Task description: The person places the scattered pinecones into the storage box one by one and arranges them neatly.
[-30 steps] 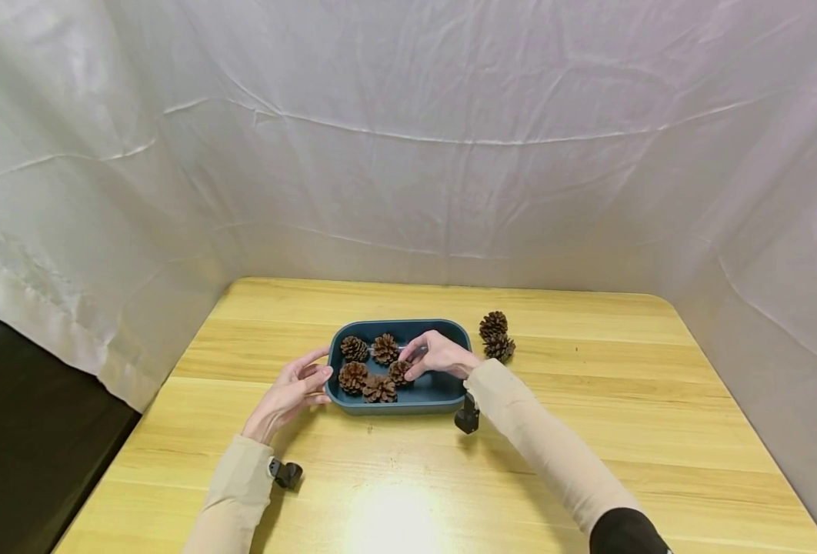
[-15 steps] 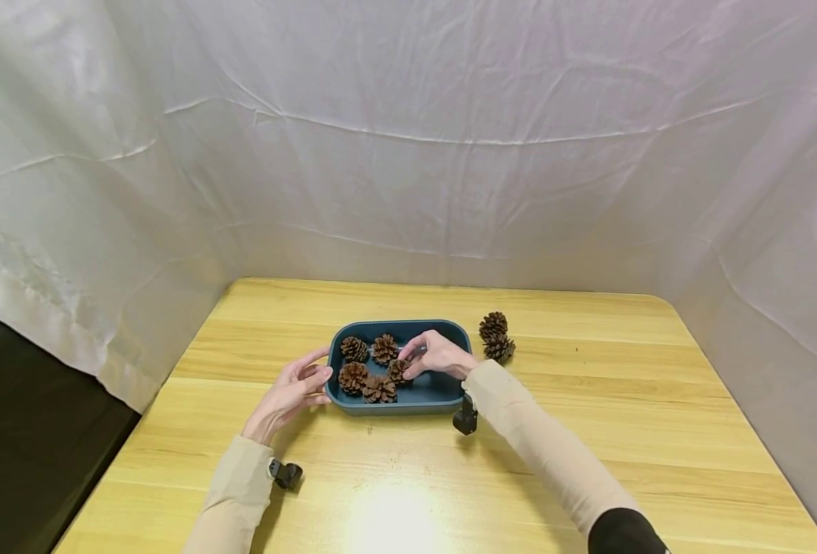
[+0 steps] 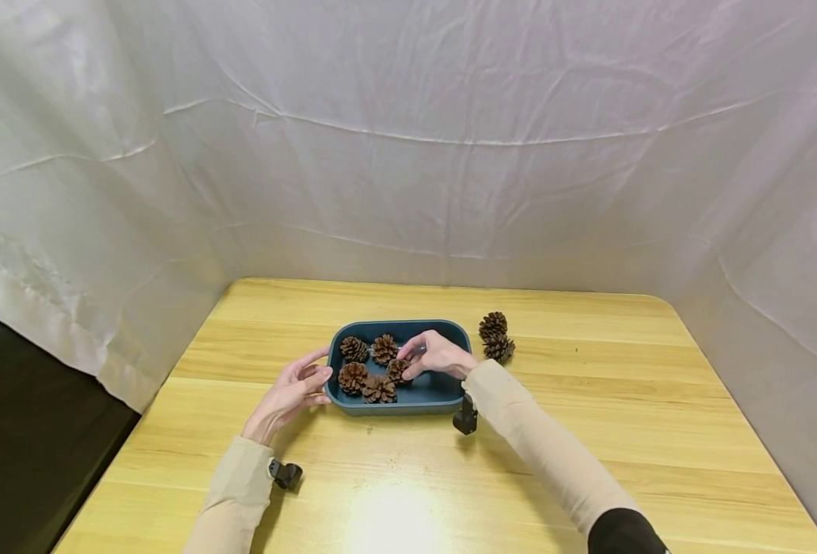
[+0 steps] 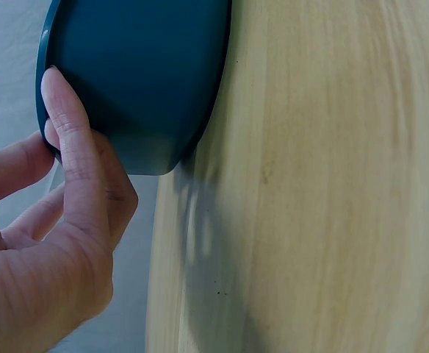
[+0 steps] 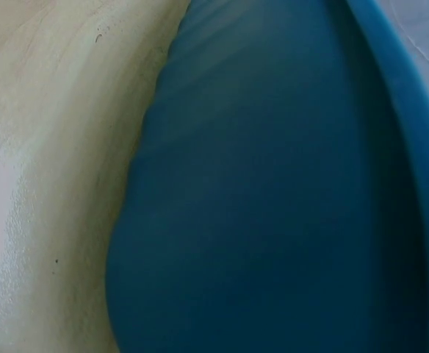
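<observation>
A dark blue oblong bin (image 3: 443, 390) stands on the table with several brown pine cones in its left and middle parts. My right hand (image 3: 439, 355) reaches over the right side, thumb and fingertips pinching one pine cone (image 3: 398, 372) low inside. At the left end, my left hand (image 3: 294, 394) holds the bin, thumb at the rim and other fingers along the end. The left wrist view shows this left hand (image 4: 75, 198) close up against the bin wall (image 4: 148, 88). Only the bin's outer side (image 5: 258, 184) fills the right wrist view; the right hand is hidden there.
Two more pine cones (image 3: 497, 338) lie together on the wooden table (image 3: 623, 400), just right of the bin's far corner. Pale cloth (image 3: 450, 192) hangs behind and along both sides. A dark surface (image 3: 28, 415) shows at the lower left.
The right hand and its pinched pine cone have shifted very slightly left inside the bin. The left hand and the bin look unmoved.
</observation>
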Available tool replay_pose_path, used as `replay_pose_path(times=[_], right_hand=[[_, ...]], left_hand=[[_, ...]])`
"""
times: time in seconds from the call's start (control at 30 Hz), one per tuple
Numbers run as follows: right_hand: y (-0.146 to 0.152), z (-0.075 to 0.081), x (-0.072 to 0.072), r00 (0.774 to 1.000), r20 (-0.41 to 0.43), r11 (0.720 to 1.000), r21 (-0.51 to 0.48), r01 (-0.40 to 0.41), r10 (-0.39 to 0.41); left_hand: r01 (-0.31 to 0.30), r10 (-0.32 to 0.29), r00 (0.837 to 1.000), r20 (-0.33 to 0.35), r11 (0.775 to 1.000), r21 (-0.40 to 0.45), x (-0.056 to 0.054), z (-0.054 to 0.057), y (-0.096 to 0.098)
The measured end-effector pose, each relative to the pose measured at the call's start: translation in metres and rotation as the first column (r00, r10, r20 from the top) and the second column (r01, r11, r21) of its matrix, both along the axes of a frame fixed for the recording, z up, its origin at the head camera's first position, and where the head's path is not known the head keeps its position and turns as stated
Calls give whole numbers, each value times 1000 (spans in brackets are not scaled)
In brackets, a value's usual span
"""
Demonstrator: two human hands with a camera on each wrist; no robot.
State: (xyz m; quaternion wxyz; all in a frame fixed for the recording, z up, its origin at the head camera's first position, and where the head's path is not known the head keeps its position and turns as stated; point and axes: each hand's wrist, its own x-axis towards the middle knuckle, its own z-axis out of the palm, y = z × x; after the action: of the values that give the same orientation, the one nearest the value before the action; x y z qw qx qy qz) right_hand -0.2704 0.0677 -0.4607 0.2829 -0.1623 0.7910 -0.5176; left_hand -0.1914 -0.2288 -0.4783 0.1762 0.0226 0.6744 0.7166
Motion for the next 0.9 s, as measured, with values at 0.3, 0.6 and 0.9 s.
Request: replay_pose_path(times=[0.3, 0.6, 0.9], right_hand=[[2, -3, -3, 1000, 1, 1000, 2, -23, 23], [4, -1, -3, 1000, -12, 1000, -11, -28, 28], [6, 5, -3, 1000, -19, 1000, 7, -24, 24]], left_hand=[[-2, 2, 1000, 4, 1000, 3, 0, 0, 0], [-3, 3, 1000, 3, 1000, 2, 0, 0, 0], [-10, 10, 1000, 7, 1000, 0, 0, -1, 1]])
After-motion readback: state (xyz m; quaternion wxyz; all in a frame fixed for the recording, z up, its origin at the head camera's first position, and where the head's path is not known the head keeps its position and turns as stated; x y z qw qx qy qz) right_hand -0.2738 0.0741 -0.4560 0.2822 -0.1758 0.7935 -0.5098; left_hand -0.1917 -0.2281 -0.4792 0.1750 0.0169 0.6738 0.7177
